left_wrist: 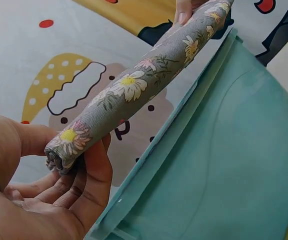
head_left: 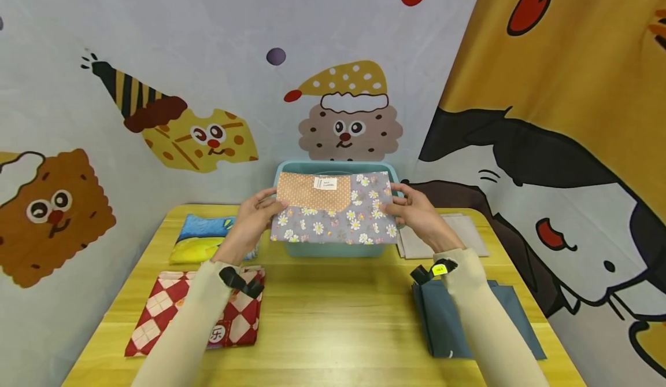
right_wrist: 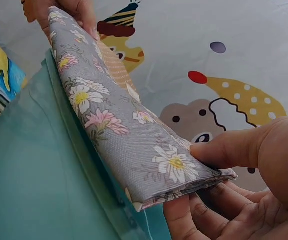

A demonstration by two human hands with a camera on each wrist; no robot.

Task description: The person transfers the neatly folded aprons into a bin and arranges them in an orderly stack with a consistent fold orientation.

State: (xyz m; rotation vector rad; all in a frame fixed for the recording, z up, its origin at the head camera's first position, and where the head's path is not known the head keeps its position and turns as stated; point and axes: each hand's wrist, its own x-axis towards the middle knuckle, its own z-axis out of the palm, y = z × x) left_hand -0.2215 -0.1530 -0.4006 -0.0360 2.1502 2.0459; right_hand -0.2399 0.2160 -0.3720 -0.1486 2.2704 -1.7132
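Both hands hold a folded grey cloth point(head_left: 317, 225) with a daisy print, one at each end, above a teal plastic bin point(head_left: 335, 250). A peach dotted patch with a small white label shows on its upper side in the head view. The left hand point(head_left: 256, 220) pinches the left end, thumb on top and fingers beneath, as the left wrist view shows. At the other end the right hand point(head_left: 416, 213) grips the layered edge the same way, seen close in the right wrist view. The cloth hides most of the bin's opening.
Left of the bin lies a blue and yellow folded cloth point(head_left: 195, 239), with a red checked cloth point(head_left: 156, 312) nearer. To the right are a light grey folded cloth point(head_left: 468, 233) and a dark blue-grey one point(head_left: 515, 317). A printed curtain point(head_left: 208, 17) hangs behind the wooden table point(head_left: 333, 329).
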